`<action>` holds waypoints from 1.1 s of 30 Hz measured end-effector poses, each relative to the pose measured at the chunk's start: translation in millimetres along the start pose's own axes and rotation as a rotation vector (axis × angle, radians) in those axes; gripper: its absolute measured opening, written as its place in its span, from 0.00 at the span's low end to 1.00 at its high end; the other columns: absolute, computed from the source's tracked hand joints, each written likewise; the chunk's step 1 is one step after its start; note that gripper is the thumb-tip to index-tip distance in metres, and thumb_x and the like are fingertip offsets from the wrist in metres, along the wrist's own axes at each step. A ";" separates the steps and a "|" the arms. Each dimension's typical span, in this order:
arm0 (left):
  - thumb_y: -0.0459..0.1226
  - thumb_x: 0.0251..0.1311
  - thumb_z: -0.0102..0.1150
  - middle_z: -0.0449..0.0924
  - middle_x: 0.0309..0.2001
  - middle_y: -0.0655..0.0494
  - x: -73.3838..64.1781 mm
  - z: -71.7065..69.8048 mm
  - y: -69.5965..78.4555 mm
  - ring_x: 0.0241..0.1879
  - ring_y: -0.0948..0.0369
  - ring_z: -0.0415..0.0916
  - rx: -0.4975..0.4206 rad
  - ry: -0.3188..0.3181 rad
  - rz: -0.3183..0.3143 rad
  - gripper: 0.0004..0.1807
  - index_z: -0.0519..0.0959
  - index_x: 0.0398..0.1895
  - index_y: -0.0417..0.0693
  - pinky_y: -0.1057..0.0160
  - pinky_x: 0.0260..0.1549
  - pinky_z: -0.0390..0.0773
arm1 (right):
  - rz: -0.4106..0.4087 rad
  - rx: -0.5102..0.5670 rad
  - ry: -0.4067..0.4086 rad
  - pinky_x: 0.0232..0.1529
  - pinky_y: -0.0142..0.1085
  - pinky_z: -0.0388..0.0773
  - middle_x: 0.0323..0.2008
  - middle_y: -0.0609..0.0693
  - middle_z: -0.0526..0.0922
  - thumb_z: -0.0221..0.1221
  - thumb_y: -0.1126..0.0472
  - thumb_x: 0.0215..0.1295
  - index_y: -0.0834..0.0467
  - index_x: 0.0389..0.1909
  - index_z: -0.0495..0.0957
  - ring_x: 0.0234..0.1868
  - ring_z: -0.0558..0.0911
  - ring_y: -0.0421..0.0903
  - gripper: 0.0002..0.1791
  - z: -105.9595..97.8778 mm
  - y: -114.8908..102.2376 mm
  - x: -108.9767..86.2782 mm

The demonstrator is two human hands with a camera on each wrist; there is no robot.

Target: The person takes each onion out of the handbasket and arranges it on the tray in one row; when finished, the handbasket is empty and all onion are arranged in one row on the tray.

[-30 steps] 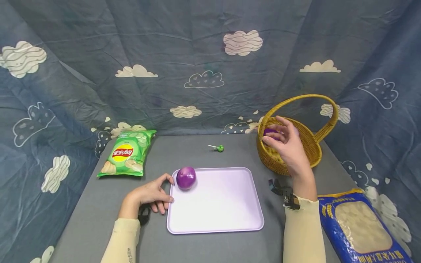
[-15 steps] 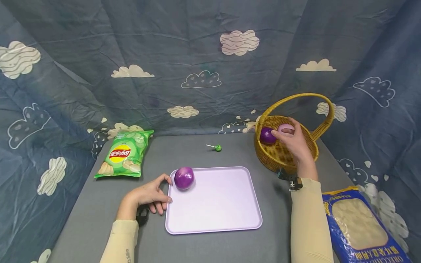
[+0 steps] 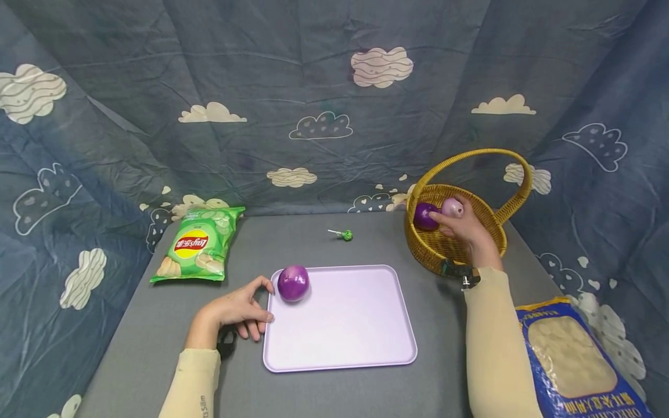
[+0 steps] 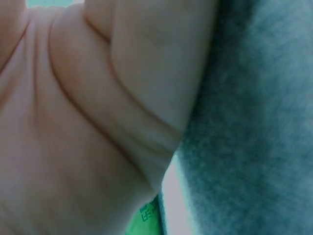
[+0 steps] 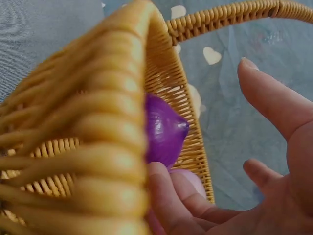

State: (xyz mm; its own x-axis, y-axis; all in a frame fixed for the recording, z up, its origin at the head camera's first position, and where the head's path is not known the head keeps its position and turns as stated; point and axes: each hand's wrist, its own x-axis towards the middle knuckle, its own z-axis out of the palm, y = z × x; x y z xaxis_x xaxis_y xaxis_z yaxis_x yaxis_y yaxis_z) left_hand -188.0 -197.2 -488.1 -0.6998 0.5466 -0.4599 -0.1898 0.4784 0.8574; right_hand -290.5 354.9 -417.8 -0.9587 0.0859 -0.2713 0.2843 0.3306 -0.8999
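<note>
In the head view my left hand (image 3: 237,307) rests at the left side of the pale lilac tray (image 3: 360,325), fingertips and thumb right at its rim. A shiny purple onion (image 3: 293,283) sits in the tray's upper left corner. My right hand (image 3: 467,226) reaches over the near side of the wicker basket (image 3: 436,258), its fingers spread at a pale pinkish round thing (image 3: 452,207) with a small dark spot. Beside that lies a second purple onion (image 5: 166,129), its pointed tip showing in the right wrist view. The left wrist view is mostly filled by my palm (image 4: 83,147).
A green bag of chips (image 3: 201,244) lies at the left back. Behind the tray is a green-wrapped lollipop (image 3: 346,235). A blue pasta bag (image 3: 575,360) lies at the right, by my right sleeve. The basket's tall handle (image 3: 481,152) arches over its opening.
My right hand has gone deeper into the basket, from the purple onion rightward to the pale thing, whose spot has come into sight. The left hand keeps its place at the tray.
</note>
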 end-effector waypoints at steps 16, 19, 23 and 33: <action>0.38 0.67 0.70 0.87 0.24 0.52 -2.5 -0.5 1.5 0.18 0.62 0.84 -0.002 0.010 0.010 0.32 0.59 0.64 0.50 0.67 0.15 0.80 | 0.111 -0.066 -0.157 0.84 0.58 0.54 0.86 0.65 0.27 0.59 0.41 0.77 0.46 0.81 0.11 0.79 0.64 0.70 0.64 3.7 13.8 17.8; 0.38 0.66 0.71 0.87 0.24 0.52 -2.4 -0.3 1.3 0.18 0.62 0.85 -0.001 0.010 0.011 0.33 0.58 0.64 0.50 0.66 0.15 0.80 | 0.115 -0.059 -0.156 0.83 0.56 0.59 0.86 0.64 0.27 0.59 0.42 0.77 0.47 0.81 0.11 0.78 0.64 0.69 0.65 6.1 18.5 20.4; 0.38 0.66 0.70 0.87 0.24 0.52 -1.8 -0.8 0.1 0.18 0.62 0.85 0.002 0.013 0.012 0.33 0.58 0.64 0.51 0.66 0.16 0.81 | 0.078 -0.064 -0.145 0.80 0.55 0.65 0.86 0.63 0.26 0.60 0.44 0.78 0.49 0.82 0.13 0.74 0.69 0.66 0.64 10.9 20.3 23.5; 0.38 0.66 0.71 0.87 0.24 0.52 0.0 -1.3 -1.4 0.18 0.62 0.85 -0.007 0.006 0.014 0.33 0.59 0.64 0.51 0.66 0.16 0.81 | 0.013 -0.098 -0.098 0.47 0.33 0.87 0.84 0.70 0.30 0.64 0.49 0.75 0.54 0.84 0.19 0.39 0.85 0.43 0.63 17.0 25.5 30.9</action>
State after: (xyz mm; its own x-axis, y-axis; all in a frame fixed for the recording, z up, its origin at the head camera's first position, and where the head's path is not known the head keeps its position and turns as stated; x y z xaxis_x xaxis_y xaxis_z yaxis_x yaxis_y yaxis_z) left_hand -188.6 -198.8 -489.0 -0.7066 0.5489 -0.4466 -0.1850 0.4658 0.8653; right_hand -312.7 350.0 -454.9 -0.9476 0.0000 -0.3196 0.2899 0.4205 -0.8597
